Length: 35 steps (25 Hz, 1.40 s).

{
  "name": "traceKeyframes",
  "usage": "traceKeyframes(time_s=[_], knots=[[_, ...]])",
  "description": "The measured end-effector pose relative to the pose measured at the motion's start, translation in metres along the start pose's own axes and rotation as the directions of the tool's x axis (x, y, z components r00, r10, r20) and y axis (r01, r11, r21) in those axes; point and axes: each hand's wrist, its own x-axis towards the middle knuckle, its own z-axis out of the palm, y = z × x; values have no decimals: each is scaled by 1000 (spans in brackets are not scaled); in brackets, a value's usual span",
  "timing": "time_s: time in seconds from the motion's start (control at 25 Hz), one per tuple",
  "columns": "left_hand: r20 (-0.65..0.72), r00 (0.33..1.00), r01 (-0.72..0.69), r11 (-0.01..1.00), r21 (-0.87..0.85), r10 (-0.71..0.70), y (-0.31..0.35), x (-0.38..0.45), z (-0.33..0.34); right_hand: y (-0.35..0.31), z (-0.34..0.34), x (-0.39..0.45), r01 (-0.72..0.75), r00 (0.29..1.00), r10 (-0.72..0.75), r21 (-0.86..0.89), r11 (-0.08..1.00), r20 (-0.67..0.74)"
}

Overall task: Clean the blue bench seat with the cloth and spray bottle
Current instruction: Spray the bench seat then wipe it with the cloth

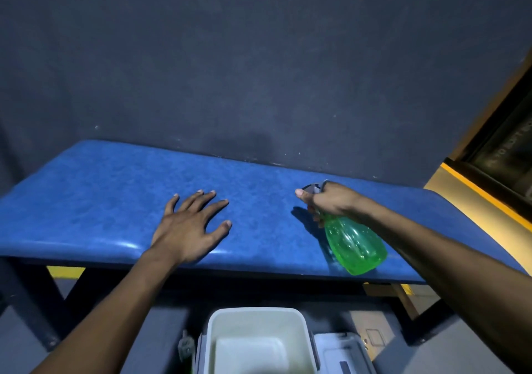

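Blue bench spans view, no wet patches evident. White bucket near, below. My left hand flat, fingers spread, empty. My right hand clamps green spray bottle over right end. Cloth unseen; spraying, wiping judged outstanding.
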Motion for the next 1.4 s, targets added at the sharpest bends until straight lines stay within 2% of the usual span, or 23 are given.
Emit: traceKeyframes(time_s=[0.08,0.2,0.28,0.48,0.68,0.84,0.92,1.0,1.12,1.2,1.32,1.4], knots=[[1,1000,-2,1000,-2,2,1,0,0,-4,2,-1,-54,999,54,-30,998,-8],[4,1000,4,1000,-2,-4,0,0,-1,-14,-1,-1,-46,998,36,220,974,47],[10,1000,5,1000,5,-5,0,0,-1,-21,-2,2,-4,998,-10,239,971,56],[2,1000,2,1000,3,-2,0,0,-1,-32,14,4,41,996,-36,-65,997,81],[-4,1000,-1,1000,-4,1,-1,0,0,-37,16,12,64,996,-64,-17,998,-55],[-10,1000,-6,1000,-4,6,0,1,1,-38,4,-2,-3,993,-11,125,992,115],[-19,1000,-10,1000,-4,10,0,2,3,-25,-1,-11,-80,993,47,314,946,112],[-31,999,-12,1000,-2,12,-1,2,5,-2,-10,-18,-113,993,107,445,888,38],[-44,999,-10,1000,4,10,-3,3,6,42,-30,-26,-146,978,184,309,940,-100],[-37,999,-7,1000,6,7,-3,3,5,65,-43,-32,-193,958,243,287,938,-151],[-33,999,1,1000,10,0,-1,2,4,69,-50,-39,-208,963,246,277,938,-109],[-34,999,2,1000,10,-2,-1,1,3,54,-41,-32,-139,980,173,284,949,-99]])
